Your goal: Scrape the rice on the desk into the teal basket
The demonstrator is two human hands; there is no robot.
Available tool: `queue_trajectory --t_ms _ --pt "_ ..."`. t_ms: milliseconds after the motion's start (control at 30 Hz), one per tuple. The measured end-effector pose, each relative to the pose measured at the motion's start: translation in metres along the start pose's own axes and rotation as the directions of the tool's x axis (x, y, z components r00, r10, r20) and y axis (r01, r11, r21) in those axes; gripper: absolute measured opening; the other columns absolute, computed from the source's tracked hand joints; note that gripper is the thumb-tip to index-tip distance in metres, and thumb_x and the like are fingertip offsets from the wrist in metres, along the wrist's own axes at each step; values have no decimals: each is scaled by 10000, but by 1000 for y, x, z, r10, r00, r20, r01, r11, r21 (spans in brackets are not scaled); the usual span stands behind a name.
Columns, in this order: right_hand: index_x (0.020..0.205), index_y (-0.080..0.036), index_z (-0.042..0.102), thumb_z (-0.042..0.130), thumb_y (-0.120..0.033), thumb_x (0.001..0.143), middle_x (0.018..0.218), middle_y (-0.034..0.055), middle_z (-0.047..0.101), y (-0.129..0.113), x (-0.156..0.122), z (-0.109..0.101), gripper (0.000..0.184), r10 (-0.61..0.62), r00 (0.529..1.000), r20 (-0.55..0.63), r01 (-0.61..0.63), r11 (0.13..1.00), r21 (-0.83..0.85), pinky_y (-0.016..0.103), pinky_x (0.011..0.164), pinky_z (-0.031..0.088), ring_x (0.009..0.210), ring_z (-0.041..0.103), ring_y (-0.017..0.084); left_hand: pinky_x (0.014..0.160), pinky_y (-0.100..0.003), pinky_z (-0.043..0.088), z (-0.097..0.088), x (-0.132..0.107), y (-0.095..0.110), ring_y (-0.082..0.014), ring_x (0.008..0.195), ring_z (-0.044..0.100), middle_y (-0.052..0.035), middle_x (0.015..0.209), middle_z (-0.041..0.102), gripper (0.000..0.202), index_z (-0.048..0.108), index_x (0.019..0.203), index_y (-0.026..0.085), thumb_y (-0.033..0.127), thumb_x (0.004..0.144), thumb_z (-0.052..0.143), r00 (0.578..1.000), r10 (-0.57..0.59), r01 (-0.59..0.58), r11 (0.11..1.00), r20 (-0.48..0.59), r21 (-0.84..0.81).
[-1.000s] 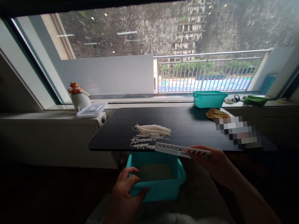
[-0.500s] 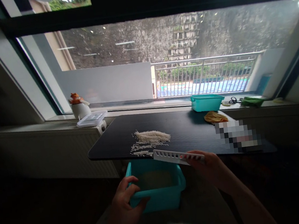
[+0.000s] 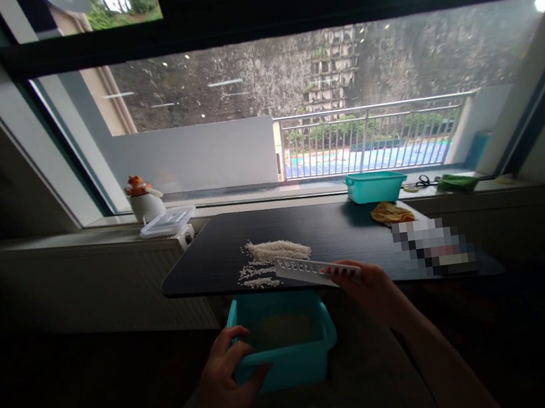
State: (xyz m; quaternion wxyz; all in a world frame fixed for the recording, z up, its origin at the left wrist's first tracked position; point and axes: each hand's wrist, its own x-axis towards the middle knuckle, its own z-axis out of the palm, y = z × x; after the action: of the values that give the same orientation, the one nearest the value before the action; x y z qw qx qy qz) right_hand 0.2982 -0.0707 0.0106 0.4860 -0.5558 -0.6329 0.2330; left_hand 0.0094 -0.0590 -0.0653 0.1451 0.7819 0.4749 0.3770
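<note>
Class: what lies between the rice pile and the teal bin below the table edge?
Head view: the white slotted strip held by the right hand, and scattered grains.

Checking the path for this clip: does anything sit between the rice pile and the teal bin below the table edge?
Only the white slotted strip in the right hand crosses between the rice pile and the teal bin, which the left hand holds.

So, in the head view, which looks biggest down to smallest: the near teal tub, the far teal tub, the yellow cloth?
Largest: near teal tub, though nearest the camera.
Then: far teal tub.
Smallest: yellow cloth.
The tubs' real sizes may match.
</note>
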Motion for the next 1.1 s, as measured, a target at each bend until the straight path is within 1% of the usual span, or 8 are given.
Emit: queue_trajectory --t_ms 200,300,500,600,733,833,1000,1100 --pt "956 -171 700 570 -345 819 818 39 709 3 -1 -2 257 43 998 39 -44 999 24 295 632 500 735 636 212 663 -266 539 -2 1 -1 -207 856 639 -60 1050 584 165 627 676 213 367 725 664 999 40 -40 999 3 26" --pt "953 -174 693 570 -355 824 812 34 704 5 -4 -2 254 41 999 14 -41 999 21 289 633 491 724 633 204 664 -266 534 -2 1 -2 -206 850 637 -58 1049 584 168 628 677 214 371 729 660 999 47 -47 998 -12 34" --pt "903 -169 651 584 -348 804 752 30 668 -3 -7 -1 216 82 996 -33 -83 996 -32 266 568 464 665 599 183 615 -244 529 -1 1 -2 -202 840 637 -59 1046 583 159 627 675 211 357 726 665 999 41 -41 999 -3 5" --pt "883 -179 621 552 -283 803 715 8 641 -7 -9 -2 148 75 997 -36 -77 995 -64 247 545 440 626 567 160 624 -249 534 -1 1 -2 -204 849 637 -60 1063 581 165 626 675 211 362 726 669 1000 18 -19 1000 5 11" --pt "881 -186 607 510 -224 792 716 1 628 2 -12 -4 137 57 998 -11 -58 994 -96 251 570 437 628 549 153 607 -247 537 -1 1 -1 -209 848 640 -64 1063 589 184 626 673 210 381 729 660 1000 7 -7 1000 20 9" --pt "846 -182 621 518 -232 787 714 7 630 10 -14 -4 129 86 996 16 -84 991 -105 269 597 447 651 563 166 664 -272 545 0 2 0 -217 863 643 -65 1058 593 175 626 661 209 369 718 668 1000 28 -28 999 9 16" --pt "812 -167 679 554 -291 791 807 41 641 7 -18 -5 178 74 997 25 -74 997 -17 293 649 476 709 597 185 707 -282 548 0 3 0 -212 859 648 -63 1039 601 155 623 649 208 341 711 672 998 56 -56 998 7 34" --pt "859 -170 685 588 -333 778 843 56 668 3 -17 -9 207 75 997 -35 -72 992 101 322 691 498 762 618 214 708 -279 546 -1 3 1 -217 880 646 -64 1035 604 159 621 655 208 347 708 676 998 67 -67 997 -7 23"
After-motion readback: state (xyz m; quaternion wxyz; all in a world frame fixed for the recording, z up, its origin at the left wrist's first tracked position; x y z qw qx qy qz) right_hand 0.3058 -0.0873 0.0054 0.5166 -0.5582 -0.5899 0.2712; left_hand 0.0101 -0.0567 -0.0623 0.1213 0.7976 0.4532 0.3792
